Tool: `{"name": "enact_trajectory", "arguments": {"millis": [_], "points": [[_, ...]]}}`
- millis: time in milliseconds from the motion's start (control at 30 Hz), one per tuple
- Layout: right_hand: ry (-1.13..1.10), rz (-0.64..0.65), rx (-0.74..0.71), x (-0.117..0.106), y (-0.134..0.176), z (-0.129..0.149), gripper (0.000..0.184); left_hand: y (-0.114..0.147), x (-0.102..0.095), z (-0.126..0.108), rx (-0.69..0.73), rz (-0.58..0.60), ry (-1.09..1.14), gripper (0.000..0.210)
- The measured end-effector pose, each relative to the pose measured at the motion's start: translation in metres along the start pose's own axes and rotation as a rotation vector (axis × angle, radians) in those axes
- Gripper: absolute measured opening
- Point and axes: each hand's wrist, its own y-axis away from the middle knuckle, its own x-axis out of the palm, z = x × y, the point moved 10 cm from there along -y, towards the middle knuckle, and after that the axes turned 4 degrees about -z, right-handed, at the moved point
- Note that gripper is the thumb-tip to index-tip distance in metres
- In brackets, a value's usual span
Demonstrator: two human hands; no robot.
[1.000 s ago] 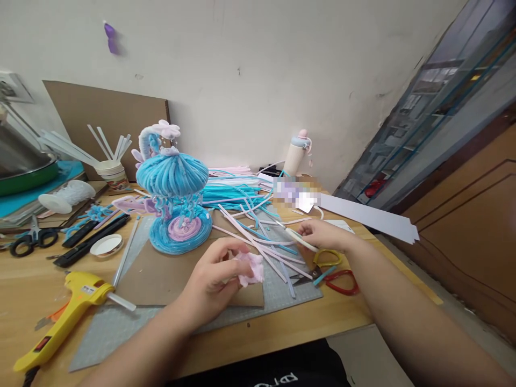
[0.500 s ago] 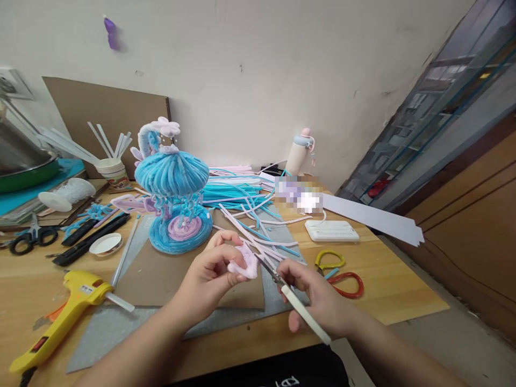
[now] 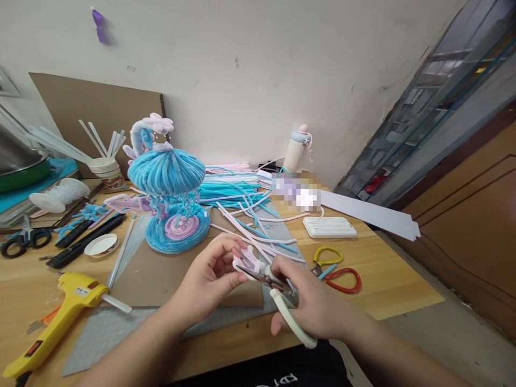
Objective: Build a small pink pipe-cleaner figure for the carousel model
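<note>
My left hand [image 3: 215, 271] pinches a small pale pink fuzzy piece [image 3: 258, 264], looped and soft like bent pipe cleaner. In my right hand [image 3: 308, 293] is a pair of scissors [image 3: 292, 322] with pale handles. Their blades are spread and lie across the pink piece, close to my left fingertips. Part of the scissors' grip is hidden by my right fingers. Behind my hands stands a blue pipe-cleaner jellyfish-like ornament [image 3: 167, 172] on a coiled blue and pink base [image 3: 177, 228].
Loose pipe cleaners [image 3: 229, 193] lie behind the ornament. A yellow glue gun [image 3: 60, 314] rests at left, near black-handled scissors [image 3: 26, 236]. Red-and-yellow-handled scissors [image 3: 342, 279] and a white power bank [image 3: 329, 228] are at right. A bottle [image 3: 295, 150] stands at the back.
The scissors' blades have opened and moved left over the pink piece. My right hand has shifted left with them, and the pink piece has turned slightly. The view has shifted a little.
</note>
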Motion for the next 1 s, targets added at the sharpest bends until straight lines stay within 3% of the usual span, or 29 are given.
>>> {"name": "enact_trajectory", "arguments": {"millis": [200, 533, 800, 1000], "points": [[0.051, 0.030, -0.071, 0.001, -0.003, 0.009, 0.062, -0.001, 0.000, 0.004, -0.028, -0.010, 0.039, 0.024], [0.105, -0.041, -0.122, 0.005, -0.005, 0.011, 0.031, -0.002, 0.000, 0.006, -0.020, -0.018, 0.106, 0.022], [0.176, -0.087, -0.142, 0.003, -0.009, 0.007, 0.026, -0.004, -0.003, 0.008, -0.020, 0.003, 0.107, 0.022], [0.062, -0.200, -0.156, 0.005, -0.012, -0.007, 0.027, -0.004, -0.003, 0.015, -0.076, 0.022, 0.039, 0.018]]}}
